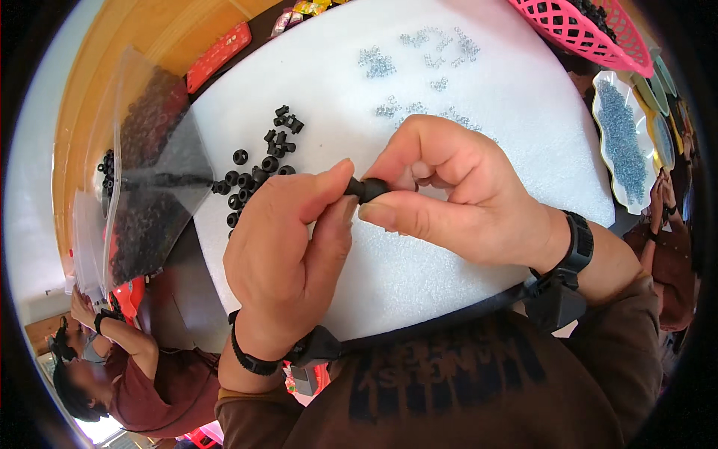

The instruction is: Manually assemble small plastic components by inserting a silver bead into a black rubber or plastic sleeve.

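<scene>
Bridging the short gap between two pinching hands at the centre of the head view, one black piece (370, 190) lies with its long axis almost level, left to right. Its narrow end points toward the left hand (288, 247), which grips it between thumb and forefinger; its rounder end sits in the right hand's (479, 194) similarly narrow pinch. I cannot tell whether it is one part or two joined. Left of centre on the one white foam sheet (419, 284) lie roughly ten round black beads (240, 157), partly overlapping, with about six spool-shaped black pieces (282, 144) above. Clear bits (376, 63) at upper centre form several clusters, too small to count. One pink basket (568, 34) stands upper right, one white dish (609, 153) right, one clear bag (185, 153) left.
</scene>
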The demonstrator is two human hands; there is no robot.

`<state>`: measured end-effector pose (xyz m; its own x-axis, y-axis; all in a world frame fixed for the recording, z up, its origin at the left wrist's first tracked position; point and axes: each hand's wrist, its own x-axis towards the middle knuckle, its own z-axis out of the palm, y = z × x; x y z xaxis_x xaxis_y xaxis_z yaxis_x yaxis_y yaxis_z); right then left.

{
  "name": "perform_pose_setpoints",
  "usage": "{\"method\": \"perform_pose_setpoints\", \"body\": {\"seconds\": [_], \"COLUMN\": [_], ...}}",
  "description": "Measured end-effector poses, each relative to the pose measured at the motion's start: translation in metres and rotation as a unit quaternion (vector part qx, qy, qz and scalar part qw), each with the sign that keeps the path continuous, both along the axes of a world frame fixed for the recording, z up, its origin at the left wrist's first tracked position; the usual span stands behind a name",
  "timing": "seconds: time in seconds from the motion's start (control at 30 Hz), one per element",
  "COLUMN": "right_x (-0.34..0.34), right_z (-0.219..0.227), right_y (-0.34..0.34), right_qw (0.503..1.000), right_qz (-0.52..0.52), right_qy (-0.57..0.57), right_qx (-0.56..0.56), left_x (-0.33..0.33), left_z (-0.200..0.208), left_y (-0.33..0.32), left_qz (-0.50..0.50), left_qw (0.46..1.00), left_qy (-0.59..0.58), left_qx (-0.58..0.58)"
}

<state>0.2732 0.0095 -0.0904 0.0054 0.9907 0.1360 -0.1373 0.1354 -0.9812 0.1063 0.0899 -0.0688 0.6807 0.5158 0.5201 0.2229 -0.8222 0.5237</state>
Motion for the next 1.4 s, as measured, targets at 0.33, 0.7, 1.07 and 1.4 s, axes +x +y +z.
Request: {"method": "perform_pose_setpoints", "body": {"seconds": [0.33, 0.7, 1.07, 1.4], "right_x": [-0.003, -0.004, -0.006, -0.006], "right_z": [-0.001, 0.001, 0.0, -0.005], "right_y": [0.0, 0.001, 0.002, -0.001], "right_qw": [0.993, 0.965, 0.956, 0.937], "right_qz": [0.022, 0.029, 0.032, 0.036], "right_qy": [0.116, 0.222, 0.246, 0.306], "right_qx": [-0.031, -0.137, -0.157, -0.164], "left_x": [0.0, -0.001, -0.002, 0.001], "left_z": [0.004, -0.005, -0.007, -0.016], "left_y": [-0.002, -0.008, -0.008, 0.0], "left_qz": [-0.013, 0.013, 0.0, -0.008], "left_qw": [0.993, 0.984, 0.979, 0.981], "left_qy": [0.018, 0.051, 0.079, 0.036], "left_qx": [0.119, 0.169, 0.189, 0.19]}}
